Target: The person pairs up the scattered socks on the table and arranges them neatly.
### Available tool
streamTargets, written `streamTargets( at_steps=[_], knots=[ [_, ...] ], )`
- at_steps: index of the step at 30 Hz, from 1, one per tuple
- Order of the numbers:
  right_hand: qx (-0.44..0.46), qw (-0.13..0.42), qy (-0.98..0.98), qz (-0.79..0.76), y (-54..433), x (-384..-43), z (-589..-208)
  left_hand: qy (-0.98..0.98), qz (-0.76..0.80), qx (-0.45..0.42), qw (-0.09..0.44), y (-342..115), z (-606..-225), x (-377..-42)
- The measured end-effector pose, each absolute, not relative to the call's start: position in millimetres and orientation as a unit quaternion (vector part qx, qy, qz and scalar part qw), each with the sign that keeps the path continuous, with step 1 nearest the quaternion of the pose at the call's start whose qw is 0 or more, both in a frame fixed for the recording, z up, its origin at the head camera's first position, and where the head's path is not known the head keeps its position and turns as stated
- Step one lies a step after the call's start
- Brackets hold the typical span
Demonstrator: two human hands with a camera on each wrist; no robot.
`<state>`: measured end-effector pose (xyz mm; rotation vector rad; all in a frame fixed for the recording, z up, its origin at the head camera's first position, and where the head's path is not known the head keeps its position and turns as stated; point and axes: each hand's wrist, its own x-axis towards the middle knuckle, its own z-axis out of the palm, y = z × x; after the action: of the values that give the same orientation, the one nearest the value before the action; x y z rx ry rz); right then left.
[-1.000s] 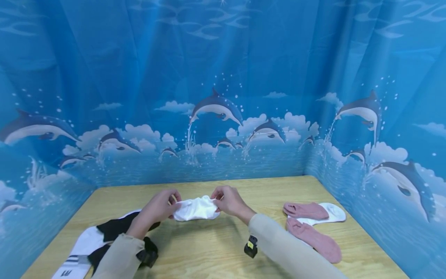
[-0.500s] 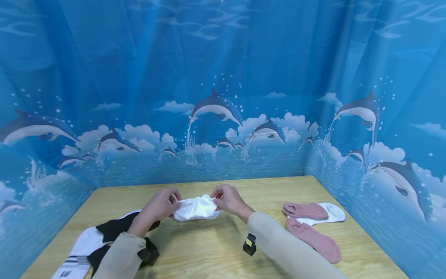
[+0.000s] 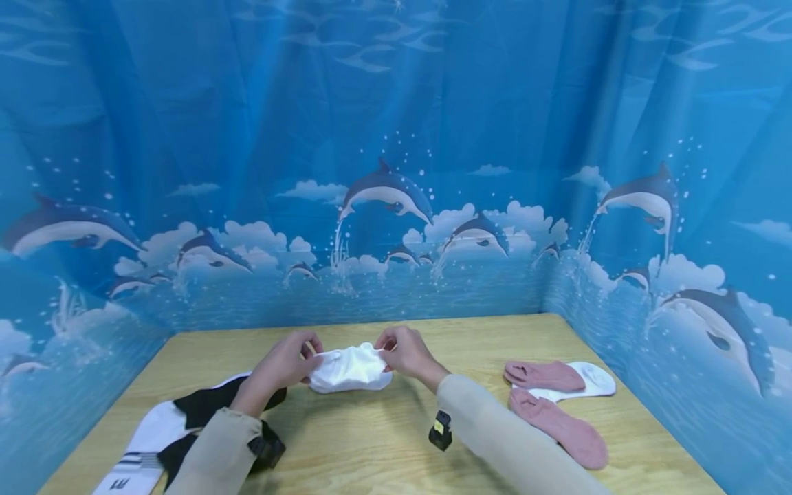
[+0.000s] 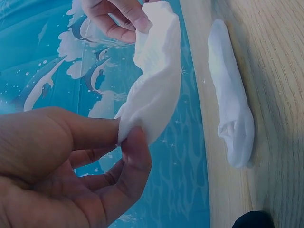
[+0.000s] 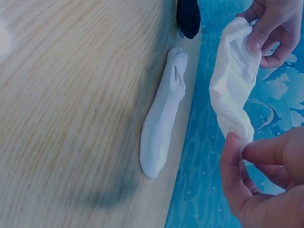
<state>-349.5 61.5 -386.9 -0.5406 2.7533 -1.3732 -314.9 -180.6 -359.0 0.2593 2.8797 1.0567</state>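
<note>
A short white sock (image 3: 349, 366) is stretched sideways between the two hands over the middle of the table. My left hand (image 3: 286, 361) pinches one end of it between thumb and fingertip, as the left wrist view shows closely. At the other end my right hand (image 3: 405, 354) pinches it the same way; its thumb and finger show in the right wrist view. The fabric hangs slightly twisted and wrinkled. A second white sock (image 5: 161, 121) lies flat on the table beyond the held one, mostly hidden behind it in the head view.
On the table's left lie black socks (image 3: 201, 409) and white striped socks (image 3: 139, 447), partly covered by the left forearm. Two pink socks (image 3: 559, 426) lie at the right with white socks (image 3: 595, 379) beside and under them. A blue dolphin curtain (image 3: 396, 275) encloses the wooden table (image 3: 371, 447).
Both hands keep their pinch on the white sock and stay almost in place. The right forearm has shifted very slightly left; the other socks lie as before.
</note>
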Motion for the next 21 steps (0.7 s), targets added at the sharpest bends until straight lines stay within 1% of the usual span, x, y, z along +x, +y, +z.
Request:
streamTargets(
  at_steps=[10,21],
  knots=[
    [-0.164,0.010,0.880,-0.445,60.9,-353.1,-387.3,0.936,0.343,0.069,0.040,-178.8,-356.6,-318.1],
    [-0.157,-0.003,0.887,-0.435,58.9,-357.9,-390.6,0.940,0.336,0.049,0.048,-178.9,-359.1,-323.9]
  ],
)
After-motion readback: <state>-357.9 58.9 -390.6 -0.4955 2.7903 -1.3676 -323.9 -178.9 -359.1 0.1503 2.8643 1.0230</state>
